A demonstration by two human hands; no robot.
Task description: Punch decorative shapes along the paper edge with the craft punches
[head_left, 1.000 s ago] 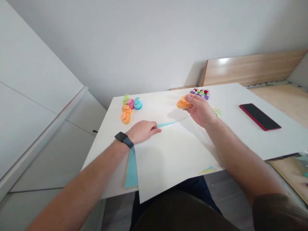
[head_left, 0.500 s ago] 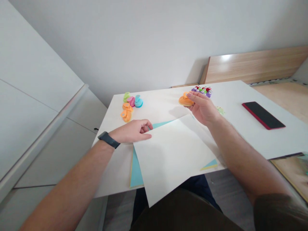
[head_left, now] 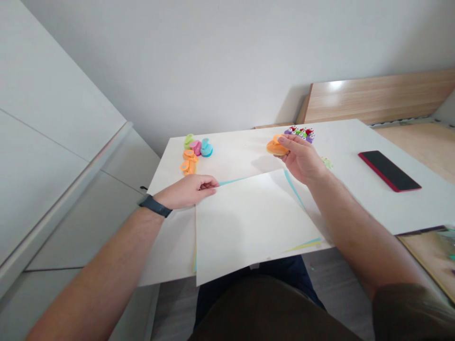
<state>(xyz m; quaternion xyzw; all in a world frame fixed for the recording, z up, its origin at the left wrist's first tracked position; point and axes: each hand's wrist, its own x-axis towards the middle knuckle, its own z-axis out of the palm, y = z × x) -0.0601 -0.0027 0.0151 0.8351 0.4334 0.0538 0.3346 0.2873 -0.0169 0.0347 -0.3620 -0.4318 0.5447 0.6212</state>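
Looking down from my head: one white sheet (head_left: 249,222) lies before me, with one blue sheet (head_left: 293,187) edging out beneath it. My left hand (head_left: 188,189) is closed on the white sheet's far left corner. My right hand (head_left: 302,158), beyond the far right corner, grips one orange punch (head_left: 275,148). Beyond the white sheet to the left huddle five small punches (head_left: 195,152); a purple set (head_left: 300,132) stands just behind the orange punch. All rests on a white table (head_left: 355,142) against a pale wall (head_left: 213,61). One black phone (head_left: 389,170) lies well right of the white sheet, whose right edge my forearm covers.
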